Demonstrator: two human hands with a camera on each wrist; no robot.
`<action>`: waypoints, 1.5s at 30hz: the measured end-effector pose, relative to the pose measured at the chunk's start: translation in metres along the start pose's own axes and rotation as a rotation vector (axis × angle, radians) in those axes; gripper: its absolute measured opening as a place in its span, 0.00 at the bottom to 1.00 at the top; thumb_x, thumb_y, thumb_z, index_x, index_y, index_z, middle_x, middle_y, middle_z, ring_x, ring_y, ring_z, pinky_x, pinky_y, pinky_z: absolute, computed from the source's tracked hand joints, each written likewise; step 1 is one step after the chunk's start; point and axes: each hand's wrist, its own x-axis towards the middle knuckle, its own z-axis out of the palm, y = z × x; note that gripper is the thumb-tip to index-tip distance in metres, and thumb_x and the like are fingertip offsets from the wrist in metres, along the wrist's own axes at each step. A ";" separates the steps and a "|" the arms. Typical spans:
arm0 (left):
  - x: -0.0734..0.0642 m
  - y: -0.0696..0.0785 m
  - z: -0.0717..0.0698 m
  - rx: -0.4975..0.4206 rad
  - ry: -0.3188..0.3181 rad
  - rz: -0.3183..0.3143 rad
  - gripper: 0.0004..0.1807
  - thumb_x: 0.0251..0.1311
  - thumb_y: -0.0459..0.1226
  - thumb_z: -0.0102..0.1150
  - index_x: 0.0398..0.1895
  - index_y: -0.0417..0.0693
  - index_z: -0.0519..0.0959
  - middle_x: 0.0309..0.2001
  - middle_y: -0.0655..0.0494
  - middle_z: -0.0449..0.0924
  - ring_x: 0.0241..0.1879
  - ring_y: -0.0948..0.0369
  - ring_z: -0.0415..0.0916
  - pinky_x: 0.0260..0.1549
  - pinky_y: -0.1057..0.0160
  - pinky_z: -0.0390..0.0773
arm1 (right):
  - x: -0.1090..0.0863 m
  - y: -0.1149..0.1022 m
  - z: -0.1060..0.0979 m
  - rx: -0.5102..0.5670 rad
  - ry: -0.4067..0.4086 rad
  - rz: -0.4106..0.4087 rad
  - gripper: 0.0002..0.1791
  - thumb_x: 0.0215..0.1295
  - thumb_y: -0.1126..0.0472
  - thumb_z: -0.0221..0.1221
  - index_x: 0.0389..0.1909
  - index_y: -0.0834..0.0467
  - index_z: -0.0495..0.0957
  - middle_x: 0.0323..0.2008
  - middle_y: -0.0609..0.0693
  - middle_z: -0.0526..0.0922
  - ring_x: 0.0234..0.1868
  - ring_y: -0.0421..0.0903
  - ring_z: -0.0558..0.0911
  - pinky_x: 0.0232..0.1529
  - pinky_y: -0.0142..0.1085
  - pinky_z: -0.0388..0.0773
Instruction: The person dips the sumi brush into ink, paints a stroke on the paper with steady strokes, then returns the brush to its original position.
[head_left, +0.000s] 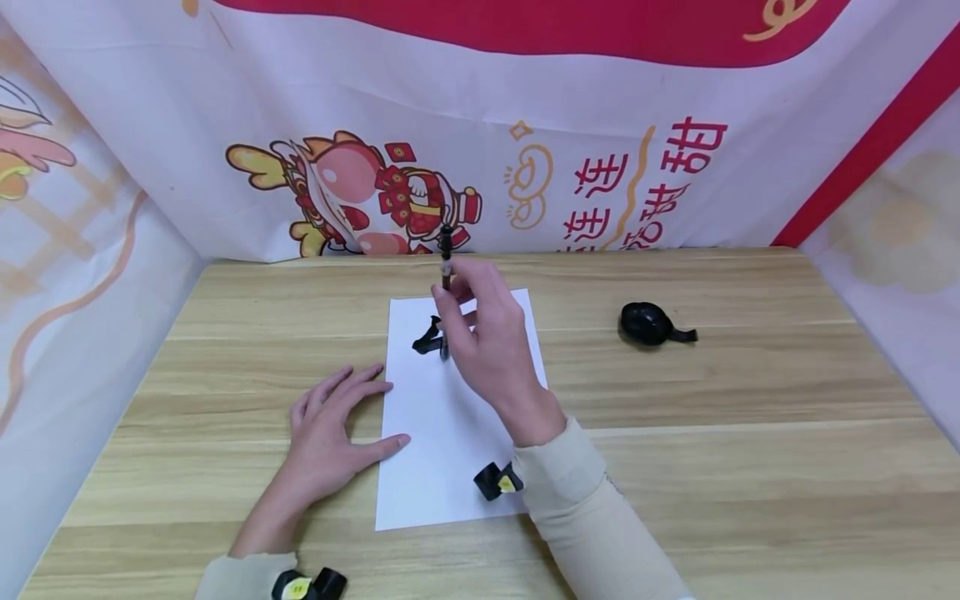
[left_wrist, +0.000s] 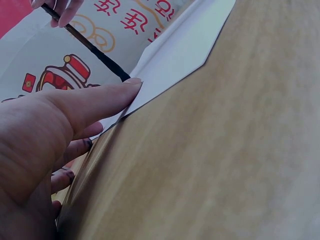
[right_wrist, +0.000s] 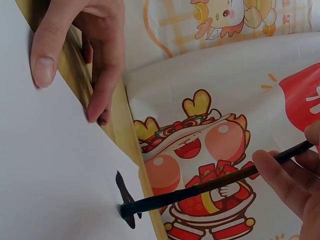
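A white sheet of paper (head_left: 420, 450) lies on the table. My right hand (head_left: 495, 342) pinches a dark writing brush (right_wrist: 220, 181) and holds it nearly upright over the upper part of the sheet. Its inked tip meets the paper at a short black stroke (head_left: 426, 343), which also shows in the right wrist view. At the sheet's left edge, my left hand (head_left: 326, 442) rests with fingers spread, the thumb on the paper. In the left wrist view that thumb (left_wrist: 107, 97) lies on the sheet's border, with the brush beyond it.
To the right of the paper sits a glossy black rounded object (head_left: 647, 323) with a short tail-like end. The wooden table (head_left: 720, 483) runs back to a printed cloth (head_left: 465, 92) with cartoon figures and red characters. Cloth also hangs along both sides.
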 end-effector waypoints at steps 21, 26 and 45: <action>0.002 0.002 -0.001 -0.008 -0.003 -0.021 0.40 0.53 0.56 0.83 0.69 0.57 0.79 0.81 0.53 0.69 0.84 0.41 0.50 0.75 0.28 0.40 | -0.001 -0.005 0.003 0.100 -0.032 0.058 0.13 0.81 0.63 0.59 0.61 0.58 0.73 0.46 0.55 0.80 0.42 0.46 0.85 0.35 0.33 0.88; 0.002 0.002 -0.001 -0.009 -0.004 -0.025 0.40 0.53 0.55 0.83 0.69 0.56 0.79 0.81 0.52 0.69 0.84 0.40 0.50 0.76 0.28 0.39 | -0.002 -0.007 0.005 0.121 -0.033 0.072 0.14 0.81 0.63 0.59 0.62 0.59 0.72 0.45 0.56 0.81 0.41 0.46 0.86 0.35 0.29 0.87; 0.001 0.001 0.000 -0.006 0.001 -0.021 0.41 0.52 0.56 0.83 0.70 0.57 0.79 0.81 0.53 0.69 0.84 0.41 0.50 0.76 0.28 0.40 | -0.002 -0.010 0.005 0.144 -0.026 0.120 0.18 0.81 0.63 0.59 0.64 0.59 0.69 0.43 0.57 0.81 0.40 0.47 0.86 0.33 0.27 0.87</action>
